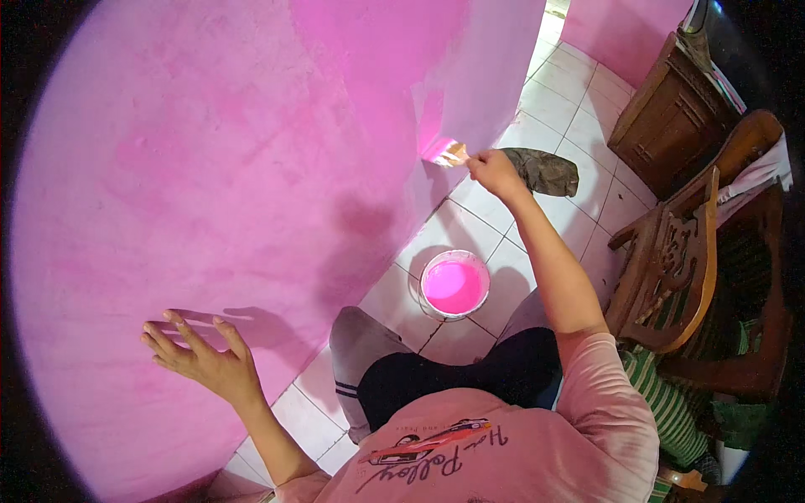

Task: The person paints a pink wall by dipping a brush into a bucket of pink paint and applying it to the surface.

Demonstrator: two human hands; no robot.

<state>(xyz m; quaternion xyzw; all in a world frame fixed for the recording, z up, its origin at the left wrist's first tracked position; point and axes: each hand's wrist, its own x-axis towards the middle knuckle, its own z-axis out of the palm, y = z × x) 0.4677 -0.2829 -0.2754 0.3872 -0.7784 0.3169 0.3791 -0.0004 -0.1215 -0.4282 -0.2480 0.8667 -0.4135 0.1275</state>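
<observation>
My right hand grips the handle of a flat paintbrush. Pink paint coats its bristles, which meet the wall low down, near the floor. Brighter, wet-looking pink shows just above the brush and in a broad patch higher up; the rest of the wall is a paler, blotchy pink. My left hand has its fingers spread against or very close to the wall at the left, holding nothing. Between my knees and the wall stands a white bucket of bright pink paint, its wire handle hanging to one side.
A crumpled dark cloth lies on the white tiled floor beyond my right hand. Along the right are a carved wooden chair, a green striped cushion and a brown wooden cabinet.
</observation>
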